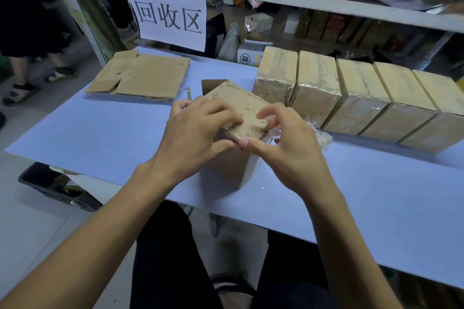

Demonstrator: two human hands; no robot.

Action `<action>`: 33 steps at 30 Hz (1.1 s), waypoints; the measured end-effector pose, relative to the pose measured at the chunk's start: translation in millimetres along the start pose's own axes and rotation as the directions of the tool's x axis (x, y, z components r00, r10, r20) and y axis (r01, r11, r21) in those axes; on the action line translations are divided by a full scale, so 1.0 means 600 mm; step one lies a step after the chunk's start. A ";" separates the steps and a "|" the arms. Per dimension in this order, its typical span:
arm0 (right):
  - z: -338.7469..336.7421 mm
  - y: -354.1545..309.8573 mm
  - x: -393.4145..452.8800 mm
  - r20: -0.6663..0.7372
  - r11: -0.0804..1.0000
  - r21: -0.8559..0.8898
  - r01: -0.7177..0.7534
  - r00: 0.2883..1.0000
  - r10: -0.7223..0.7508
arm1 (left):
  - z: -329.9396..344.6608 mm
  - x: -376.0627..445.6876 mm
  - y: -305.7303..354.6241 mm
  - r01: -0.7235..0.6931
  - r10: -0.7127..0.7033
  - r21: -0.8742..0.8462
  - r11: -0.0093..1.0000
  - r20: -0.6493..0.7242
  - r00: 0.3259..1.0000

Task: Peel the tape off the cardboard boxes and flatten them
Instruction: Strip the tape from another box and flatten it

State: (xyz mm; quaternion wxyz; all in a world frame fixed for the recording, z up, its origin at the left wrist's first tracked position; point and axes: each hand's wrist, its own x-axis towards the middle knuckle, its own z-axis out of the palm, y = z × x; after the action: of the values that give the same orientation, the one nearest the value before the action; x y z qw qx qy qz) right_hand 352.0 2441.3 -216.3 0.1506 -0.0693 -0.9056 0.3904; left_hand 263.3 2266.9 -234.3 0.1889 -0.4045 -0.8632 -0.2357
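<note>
Head camera view: at the middle of the light-blue desk (pixel 100 138), a person's left hand (pixel 198 130) grips a tilted cardboard box (pixel 236 165) while the right hand (pixel 283 148), fingers curled, pinches clear tape (pixel 272 133) at its top edge. Five taped boxes (pixel 351 98) line the far right edge; flattened cardboard (pixel 143 78) lies at the far left corner beneath a paper sign (pixel 169 11).

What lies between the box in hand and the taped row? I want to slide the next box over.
In the head view, crumpled clear tape lies between the held box and the taped row.
</note>
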 end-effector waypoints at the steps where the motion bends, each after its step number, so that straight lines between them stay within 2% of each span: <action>1: 0.002 -0.002 0.000 -0.015 0.999 -0.041 -0.002 1.000 0.002 | 0.002 -0.001 0.003 0.003 -0.003 -0.010 1.000 -0.018 1.000; 4: 0.009 -0.009 0.002 -0.006 1.000 -0.014 -0.015 1.000 0.015 | 0.004 0.001 0.004 0.039 -0.043 -0.075 0.996 -0.050 0.998; 9: 0.022 -0.018 -0.001 0.066 0.935 0.341 -0.102 0.994 0.084 | 0.006 0.008 -0.004 0.075 -0.077 -0.119 0.990 -0.011 0.997; 13: 0.001 0.002 -0.004 0.184 0.853 0.522 -0.018 0.979 -0.093 | -0.001 0.016 -0.031 0.088 -0.083 -0.210 0.974 0.037 0.996; 16: -0.020 0.036 -0.004 0.173 0.745 0.667 0.036 0.964 -0.202 | -0.013 0.023 -0.048 0.115 -0.097 -0.287 0.951 0.075 0.992; 18: -0.018 0.051 -0.006 0.097 0.703 0.711 0.011 0.989 -0.113 | -0.017 0.026 -0.045 0.113 -0.084 -0.257 0.960 0.118 0.989; 21: 0.004 0.051 -0.006 -0.105 0.780 0.623 0.059 0.994 0.008 | -0.014 0.027 -0.016 0.179 -0.161 -0.134 0.975 0.138 0.977; 24: 0.031 0.052 -0.003 -0.228 0.798 0.596 0.094 0.972 0.056 | 0.005 0.024 0.026 0.288 -0.292 0.076 0.955 0.039 0.956; 26: 0.038 0.051 0.001 -0.294 0.826 0.560 0.069 0.948 0.120 | 0.019 0.022 0.043 0.293 -0.294 0.148 0.945 -0.013 0.956; 28: 0.039 0.052 0.006 -0.299 0.800 0.599 0.028 0.935 0.191 | 0.024 0.022 0.044 0.289 -0.289 0.163 0.944 -0.024 0.957; 30: 0.039 0.054 0.009 -0.237 0.702 0.712 0.008 0.944 0.229 | 0.020 0.023 0.042 0.294 -0.296 0.151 0.944 -0.011 0.955; 33: 0.041 0.052 0.008 -0.181 0.610 0.792 0.011 0.959 0.219 | 0.011 0.026 0.048 0.306 -0.307 0.037 0.951 0.022 0.951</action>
State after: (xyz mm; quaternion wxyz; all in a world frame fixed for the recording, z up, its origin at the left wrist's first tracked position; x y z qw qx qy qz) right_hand 339.9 2446.5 -254.0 0.2598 -0.0998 -0.6091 0.7427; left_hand 275.6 2296.1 -224.2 0.1445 -0.2657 -0.9218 -0.2424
